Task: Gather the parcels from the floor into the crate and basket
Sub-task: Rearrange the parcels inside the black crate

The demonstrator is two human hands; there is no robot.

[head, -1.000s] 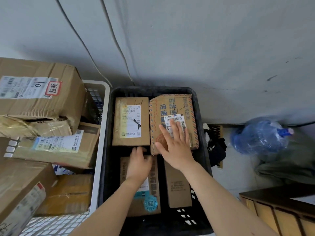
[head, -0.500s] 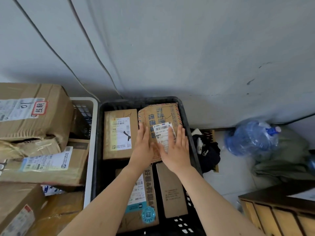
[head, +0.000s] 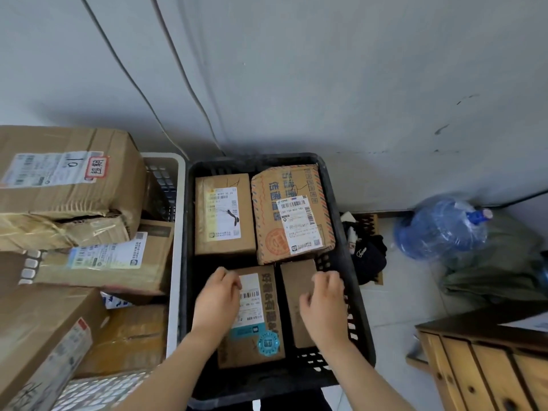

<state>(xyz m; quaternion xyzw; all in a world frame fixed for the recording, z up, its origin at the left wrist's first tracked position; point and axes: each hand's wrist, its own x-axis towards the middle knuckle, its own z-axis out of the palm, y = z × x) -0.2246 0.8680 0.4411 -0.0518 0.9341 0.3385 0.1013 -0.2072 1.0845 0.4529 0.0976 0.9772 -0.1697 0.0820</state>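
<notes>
**Snug crate, tall pile next door**

From where I stand, the black crate (head: pixel 252 161) holds four parcels on its bottom. The plain-labelled parcel (head: pixel 225 215) and the striped parcel (head: pixel 292 212) lie at the far end. The teal-sticker parcel (head: pixel 261 324) and a narrow brown parcel (head: pixel 296 280) lie at the near end.

The left hand (head: pixel 218 304) rests on the teal-sticker parcel with its fingers curled at the far corner. I cannot tell whether they grip it. The right hand (head: pixel 323 304) is over the narrow parcel, fingers loosely bent and seemingly holding nothing.

- **The striped parcel.** It looks skewed, with its near right corner close against the crate wall. A nudge to the parcels below it could make it slide or ride up onto them.
- **The right-hand gap.** The space between the narrow parcel and the crate wall is tight, so fingers pushed in there could get pinched.
- **The basket.** The white basket (head: pixel 175 262) beside the crate is heaped well above its rim, with the big taped box (head: pixel 65 173) on top. A knock to the basket, or one more parcel added, might tip that stack towards the crate.

I see no parcel on the strip of floor in view.
</notes>
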